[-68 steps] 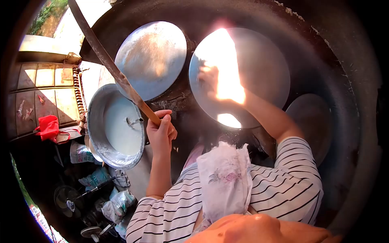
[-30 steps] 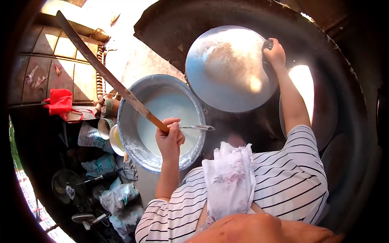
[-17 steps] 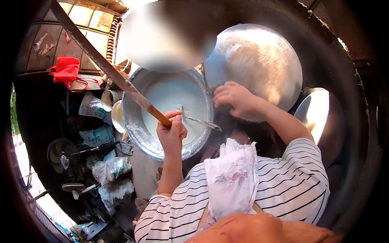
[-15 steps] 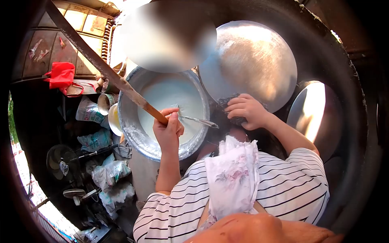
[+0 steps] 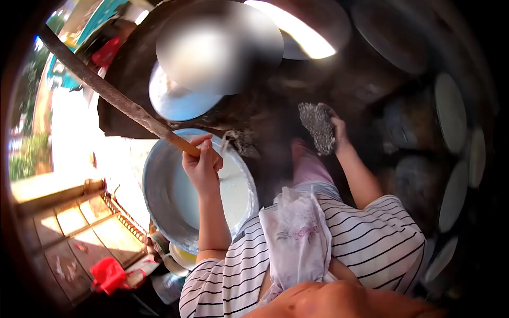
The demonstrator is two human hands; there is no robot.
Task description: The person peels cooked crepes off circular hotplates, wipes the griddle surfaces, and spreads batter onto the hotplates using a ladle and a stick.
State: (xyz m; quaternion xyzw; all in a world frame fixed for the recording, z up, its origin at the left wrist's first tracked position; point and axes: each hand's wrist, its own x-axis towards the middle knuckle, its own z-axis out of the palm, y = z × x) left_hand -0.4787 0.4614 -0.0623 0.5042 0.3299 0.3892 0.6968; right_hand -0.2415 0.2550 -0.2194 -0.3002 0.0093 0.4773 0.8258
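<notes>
My left hand (image 5: 203, 165) is closed round the orange-brown end of a long wooden stick (image 5: 119, 99), which slants up to the upper left. Beneath that hand is a large metal basin (image 5: 155, 204) with whitish liquid inside. My right hand (image 5: 338, 129) grips a dark, rough scouring pad (image 5: 317, 126) out in front of me, over the dark surface and apart from the round plates. Beyond the basin lies a round metal plate (image 5: 183, 103), partly hidden by a blurred patch.
Another round plate (image 5: 323, 26) catches sunlight at the top. Several discs stand on edge at the right, one a pale disc (image 5: 450, 114). A red bag (image 5: 108, 274) lies at the lower left beside brown tiles (image 5: 69, 259). A ragged cloth (image 5: 243, 142) lies near the basin.
The view has turned, bringing the right-hand discs into sight. My right hand has moved from the plate's near edge out over the dark surface with the scouring pad. My left hand still holds the stick.
</notes>
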